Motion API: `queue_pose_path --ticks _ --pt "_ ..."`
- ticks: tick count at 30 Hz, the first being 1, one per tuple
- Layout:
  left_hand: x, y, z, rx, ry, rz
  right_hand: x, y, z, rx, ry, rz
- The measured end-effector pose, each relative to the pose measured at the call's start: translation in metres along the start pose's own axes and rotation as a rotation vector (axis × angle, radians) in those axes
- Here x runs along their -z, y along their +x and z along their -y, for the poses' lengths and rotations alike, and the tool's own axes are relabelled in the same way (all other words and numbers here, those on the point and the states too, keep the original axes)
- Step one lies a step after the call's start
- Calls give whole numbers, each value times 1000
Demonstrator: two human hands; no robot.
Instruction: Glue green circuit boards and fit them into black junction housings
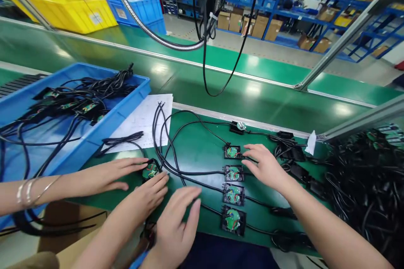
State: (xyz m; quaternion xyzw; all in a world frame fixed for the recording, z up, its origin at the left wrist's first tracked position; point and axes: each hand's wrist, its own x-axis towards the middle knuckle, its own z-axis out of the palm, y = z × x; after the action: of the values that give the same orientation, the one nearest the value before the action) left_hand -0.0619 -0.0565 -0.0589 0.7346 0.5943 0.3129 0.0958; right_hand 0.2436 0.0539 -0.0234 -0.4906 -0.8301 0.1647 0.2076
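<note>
My right hand (pixel 265 166) is over the right end of a small black box with a green circuit board (pixel 232 151), fingers apart around its black cable. Whether they touch it, I cannot tell. Near the front edge, my left hand (pixel 178 222) is raised with thumb and fingers apart, holding nothing. Similar open boxes lie in a column: a second board (pixel 234 173), a third board (pixel 233 194) and a nearest board (pixel 233 220). Farther back lies a black box with a pale round part (pixel 241 126). Black cables (pixel 189 173) run left from the boxes.
A co-worker's hands (pixel 153 193) rest on another board (pixel 150 169) at my left. Beyond are a blue tray (pixel 126 111) of cabled boxes and paper sheets (pixel 160 124). Piled black cables (pixel 366 193) cover the right side. A black cable loop (pixel 210 92) hangs overhead.
</note>
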Motion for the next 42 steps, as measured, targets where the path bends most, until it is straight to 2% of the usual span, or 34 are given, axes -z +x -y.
queue_pose_path --ticks 3,4,6,9,11,14,17,20,24,29,37,39,42 --pt "-25 26 -39 101 -199 -112 -15 14 -6 47 -42 52" --pt "-32 39 -49 123 -216 -116 -20 17 -8 66 -55 57" --pt "-45 65 -63 140 -168 -49 -29 22 -14 106 -82 43" --pt "-55 98 -69 150 -40 143 -41 26 -27 161 -102 14" --pt "-58 113 -67 127 32 184 -48 29 -35 200 -99 13" --pt "-59 127 -60 -27 121 193 -52 30 -42 243 -109 12" --pt "-62 138 -49 -165 157 321 -55 28 -45 264 -132 2" --pt "-64 149 -40 -207 173 485 -58 28 -48 285 -138 -5" --pt "-63 159 -37 -234 184 570 -59 29 -52 323 -140 6" --pt "-63 161 -39 -230 180 587 -60 27 -55 346 -152 0" --pt "-59 167 -42 -216 158 644 -59 27 -49 282 -67 51" --pt "-56 167 -46 -215 157 633 -53 29 -40 248 -44 69" --pt "-53 163 -48 -180 147 553 -42 31 -26 185 -23 124"
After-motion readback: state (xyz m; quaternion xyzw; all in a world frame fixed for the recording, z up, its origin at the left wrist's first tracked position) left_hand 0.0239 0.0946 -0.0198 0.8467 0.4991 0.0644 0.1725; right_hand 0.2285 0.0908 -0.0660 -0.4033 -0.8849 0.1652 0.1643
